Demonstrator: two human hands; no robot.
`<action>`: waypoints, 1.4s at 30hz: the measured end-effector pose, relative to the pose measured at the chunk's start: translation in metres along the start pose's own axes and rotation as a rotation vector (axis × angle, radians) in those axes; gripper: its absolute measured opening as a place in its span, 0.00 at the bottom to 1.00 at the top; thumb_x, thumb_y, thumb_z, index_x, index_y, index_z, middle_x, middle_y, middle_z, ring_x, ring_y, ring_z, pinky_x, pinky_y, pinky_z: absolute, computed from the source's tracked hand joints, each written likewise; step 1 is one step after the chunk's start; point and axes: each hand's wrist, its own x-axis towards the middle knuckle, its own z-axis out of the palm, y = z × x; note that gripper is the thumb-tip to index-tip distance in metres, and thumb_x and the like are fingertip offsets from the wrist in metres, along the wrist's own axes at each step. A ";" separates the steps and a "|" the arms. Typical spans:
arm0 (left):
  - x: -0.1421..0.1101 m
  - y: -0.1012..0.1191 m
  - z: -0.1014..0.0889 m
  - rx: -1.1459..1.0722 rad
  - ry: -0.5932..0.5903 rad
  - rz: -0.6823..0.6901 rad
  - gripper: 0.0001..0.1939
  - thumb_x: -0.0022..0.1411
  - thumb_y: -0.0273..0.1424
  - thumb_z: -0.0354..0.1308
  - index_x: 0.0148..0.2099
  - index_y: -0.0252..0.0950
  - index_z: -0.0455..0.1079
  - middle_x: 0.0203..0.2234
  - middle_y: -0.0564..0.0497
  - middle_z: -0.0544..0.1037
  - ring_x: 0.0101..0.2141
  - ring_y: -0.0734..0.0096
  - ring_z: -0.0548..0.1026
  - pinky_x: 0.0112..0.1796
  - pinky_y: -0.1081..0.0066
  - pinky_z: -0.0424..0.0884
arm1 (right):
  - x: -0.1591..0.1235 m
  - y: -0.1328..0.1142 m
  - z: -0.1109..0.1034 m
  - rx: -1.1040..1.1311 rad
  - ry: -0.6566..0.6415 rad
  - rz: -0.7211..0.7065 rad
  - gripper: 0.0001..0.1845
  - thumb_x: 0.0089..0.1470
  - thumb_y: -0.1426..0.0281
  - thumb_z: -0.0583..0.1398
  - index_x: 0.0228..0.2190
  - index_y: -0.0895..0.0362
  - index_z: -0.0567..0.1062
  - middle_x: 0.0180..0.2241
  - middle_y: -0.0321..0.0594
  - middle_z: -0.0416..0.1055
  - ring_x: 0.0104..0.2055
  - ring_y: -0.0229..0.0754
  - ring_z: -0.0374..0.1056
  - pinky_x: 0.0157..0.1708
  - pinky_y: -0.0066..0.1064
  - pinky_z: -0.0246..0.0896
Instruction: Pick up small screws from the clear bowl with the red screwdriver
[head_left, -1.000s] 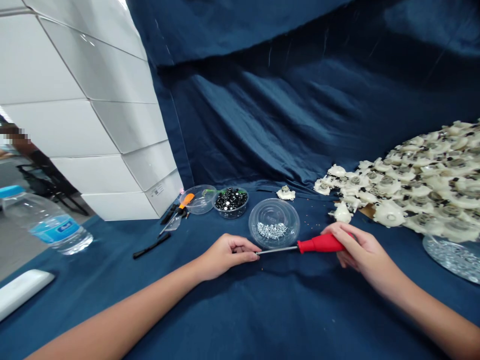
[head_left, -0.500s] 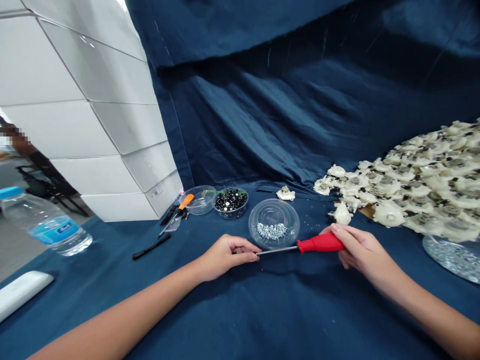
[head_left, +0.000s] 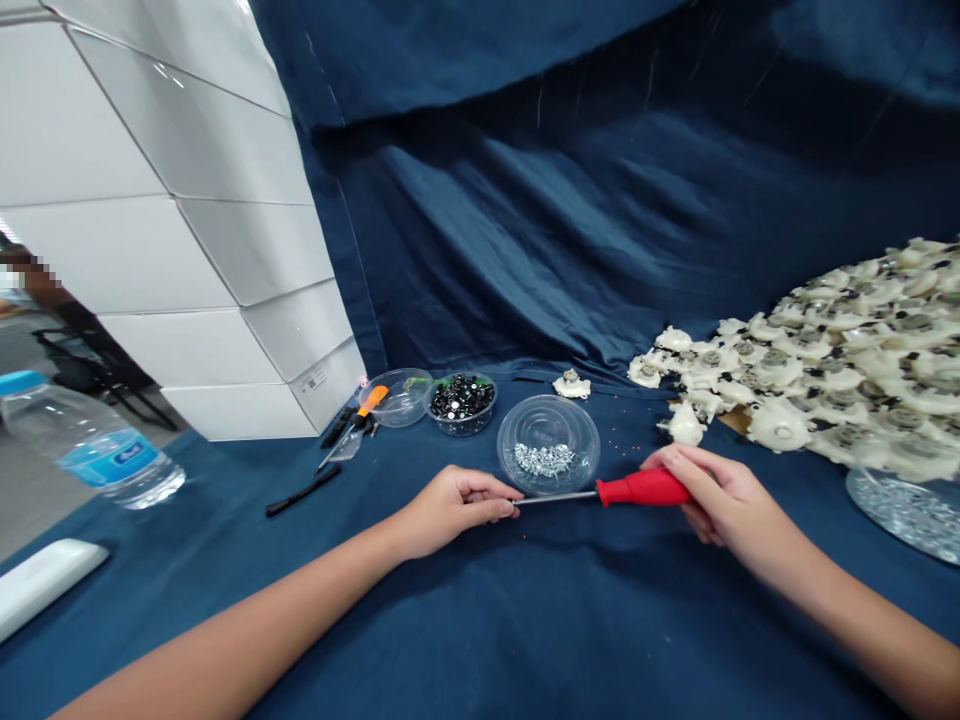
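Note:
My right hand (head_left: 712,490) is closed around the red handle of a screwdriver (head_left: 645,488), whose shaft points left, nearly level. At the tip, the thumb and fingers of my left hand (head_left: 457,512) are pinched together. Whatever small piece sits between them is too hidden to name. Just behind the shaft stands a clear round plastic bowl (head_left: 549,412) with small silver screws (head_left: 544,460) in it. To its left is a clear bowl of small black parts (head_left: 462,400).
A pile of cream plastic parts (head_left: 847,360) covers the right, near a clear tray of silver pieces (head_left: 911,515). One cream part (head_left: 571,385) lies apart. At left are white boxes (head_left: 247,250), a water bottle (head_left: 112,450), an orange-handled screwdriver (head_left: 370,402) and a black strip (head_left: 303,492).
The fingers of my right hand have shifted slightly around the handle. The screwdriver keeps nearly the same position, its tip still at my left fingertips.

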 end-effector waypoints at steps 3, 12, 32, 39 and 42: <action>0.000 0.000 0.000 0.000 0.001 -0.003 0.21 0.63 0.45 0.74 0.52 0.37 0.87 0.42 0.44 0.89 0.38 0.65 0.84 0.39 0.70 0.75 | -0.001 0.001 0.002 0.085 0.020 -0.120 0.23 0.64 0.50 0.68 0.53 0.51 0.77 0.24 0.30 0.69 0.21 0.40 0.65 0.26 0.32 0.64; -0.001 0.003 0.000 0.051 0.004 0.007 0.20 0.65 0.45 0.72 0.52 0.37 0.87 0.42 0.43 0.89 0.37 0.65 0.83 0.38 0.70 0.76 | -0.001 -0.001 -0.001 -0.040 -0.035 -0.026 0.30 0.71 0.41 0.55 0.45 0.54 0.78 0.17 0.29 0.60 0.19 0.42 0.60 0.22 0.33 0.56; 0.000 0.003 0.000 0.018 0.021 -0.019 0.22 0.63 0.46 0.74 0.52 0.37 0.87 0.42 0.43 0.89 0.35 0.68 0.81 0.36 0.71 0.74 | -0.002 -0.005 0.000 0.085 -0.028 -0.096 0.30 0.63 0.50 0.69 0.60 0.50 0.74 0.23 0.29 0.68 0.23 0.41 0.65 0.27 0.32 0.64; 0.000 0.004 0.001 -0.001 0.022 -0.021 0.22 0.64 0.47 0.73 0.52 0.36 0.86 0.42 0.43 0.89 0.35 0.69 0.81 0.37 0.71 0.75 | -0.001 -0.003 0.000 0.049 -0.033 -0.058 0.27 0.70 0.46 0.59 0.57 0.52 0.74 0.25 0.31 0.69 0.23 0.43 0.67 0.27 0.35 0.65; 0.000 0.004 0.001 -0.006 0.019 -0.018 0.22 0.64 0.47 0.73 0.52 0.37 0.86 0.42 0.43 0.89 0.35 0.69 0.81 0.37 0.72 0.74 | 0.001 -0.003 -0.002 -0.014 -0.085 0.058 0.32 0.70 0.39 0.55 0.43 0.56 0.78 0.13 0.25 0.56 0.15 0.39 0.55 0.23 0.34 0.59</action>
